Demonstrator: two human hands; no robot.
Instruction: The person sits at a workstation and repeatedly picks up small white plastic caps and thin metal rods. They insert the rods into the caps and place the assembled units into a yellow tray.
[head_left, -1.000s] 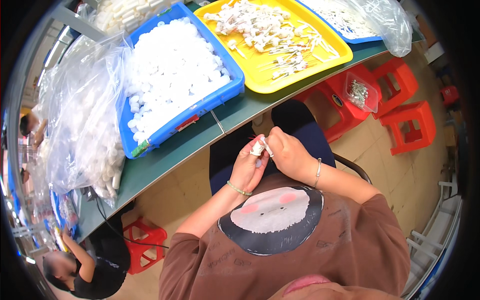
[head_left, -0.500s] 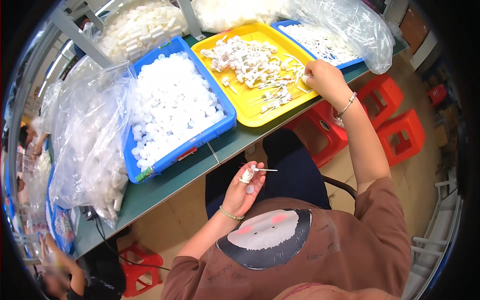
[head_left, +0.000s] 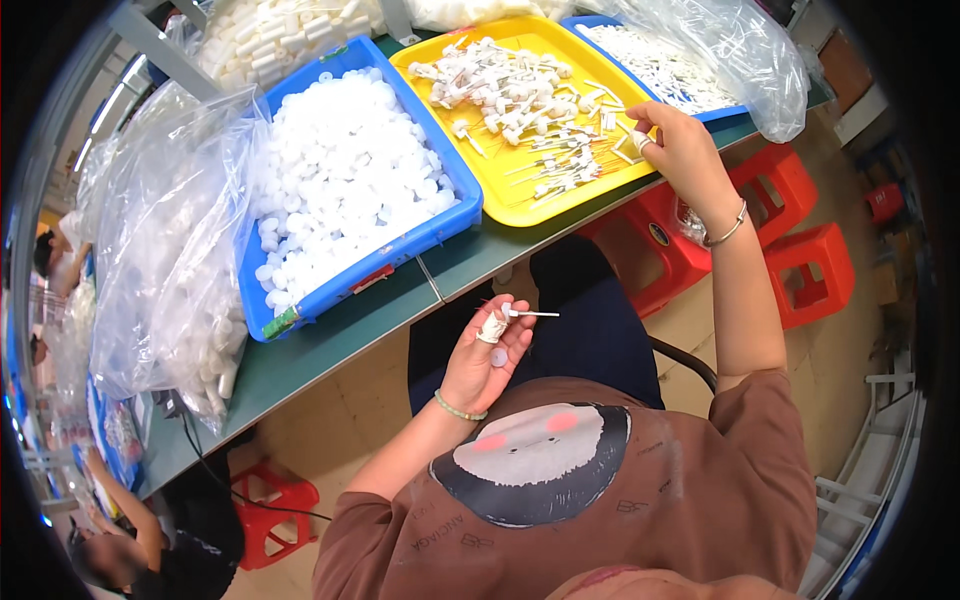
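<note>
My left hand (head_left: 474, 372) is held palm up over my lap, thumb and fingers closed on a small white part with a thin white stem (head_left: 537, 314) pointing right. A round translucent cap (head_left: 499, 357) lies against the palm of that hand. White tape wraps one finger. My right hand (head_left: 688, 160) is at the right front edge of the yellow tray (head_left: 535, 216), fingers bent in a pinch beside some slim white tubes. Whatever lies between its fingertips is too small to make out. Heaped in the tray are small white parts with thin stems (head_left: 505, 90).
Left of the tray, a blue bin (head_left: 405, 258) is full of translucent caps (head_left: 345, 160). Another blue tray (head_left: 722, 112) of small white pieces stands behind right, partly under a plastic bag (head_left: 770, 85). Clear bags (head_left: 165, 260) fill the table's left. Red stools (head_left: 810, 275) stand right.
My right hand has drawn slightly right along the yellow tray's edge, its fingers a little more raised. The left hand keeps its hold. The whole view has shifted slightly.
</note>
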